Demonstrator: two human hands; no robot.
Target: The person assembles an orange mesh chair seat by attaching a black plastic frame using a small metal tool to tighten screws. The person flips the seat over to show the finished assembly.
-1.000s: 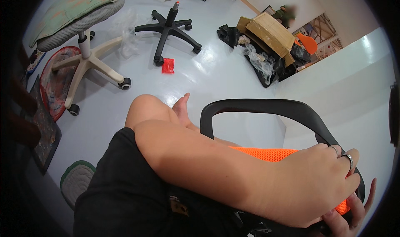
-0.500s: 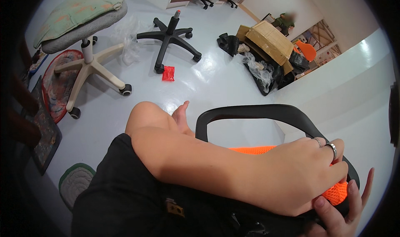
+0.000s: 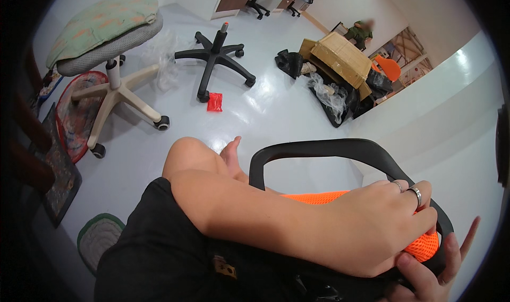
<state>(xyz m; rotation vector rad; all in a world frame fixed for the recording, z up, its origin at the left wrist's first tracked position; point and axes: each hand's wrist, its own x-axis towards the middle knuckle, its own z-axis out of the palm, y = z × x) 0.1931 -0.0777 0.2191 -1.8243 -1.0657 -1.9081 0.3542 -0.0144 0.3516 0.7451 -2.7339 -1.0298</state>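
Observation:
A chair back with a looped black frame and bright orange mesh leans across my lap. My left forearm reaches over it from the left. With two silver rings on its fingers, my left hand is closed on the mesh at the frame's right side, its fingertips partly hidden. Just below, my right hand pinches the lower edge of the orange bunch between thumb and fingers, while one finger sticks up free. Much of the mesh is hidden under my left arm.
A black five-legged chair base stands on the floor, with a red packet beside it. At left is a grey office chair with a green cushion. Farther right lie a cardboard box and plastic bags; a person is behind.
The view has tilted slightly, so the room sits a little lower. Both hands keep their hold on the orange mesh, with hardly any shift.

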